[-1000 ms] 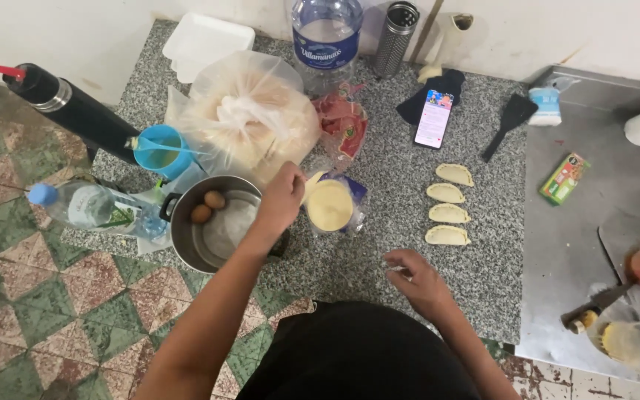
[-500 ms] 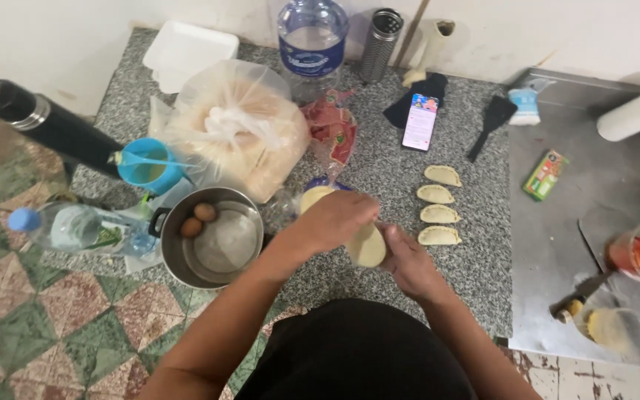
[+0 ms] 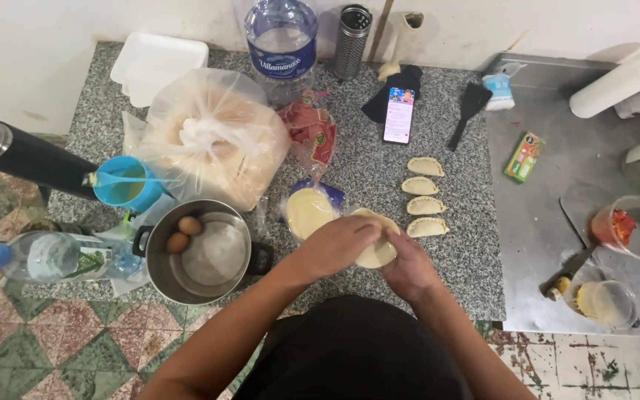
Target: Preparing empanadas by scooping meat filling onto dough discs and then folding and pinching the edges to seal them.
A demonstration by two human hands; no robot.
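Observation:
My left hand point(image 3: 337, 244) and my right hand point(image 3: 407, 265) meet over the granite counter point(image 3: 379, 170), both gripping one pale round dough disc point(image 3: 376, 250). A stack of the same discs point(image 3: 309, 212) lies in its open wrapper just left of my hands. Several folded, crimped pastries point(image 3: 424, 195) sit in a column to the right of my hands. A steel pot point(image 3: 201, 252) with two brown eggs point(image 3: 184, 232) stands to the left.
A big plastic bag of flour point(image 3: 209, 141), a blue cup point(image 3: 124, 189), a large water bottle point(image 3: 281, 44), a phone point(image 3: 398, 115), a black spatula point(image 3: 468, 111) and a paper towel roll point(image 3: 627, 78) surround the spot. A steel surface point(image 3: 550, 222) on the right holds glass bowls point(image 3: 624, 226).
My left hand left the pot's edge, took a dough disc from the stack and brought it to my right hand; both now hold it.

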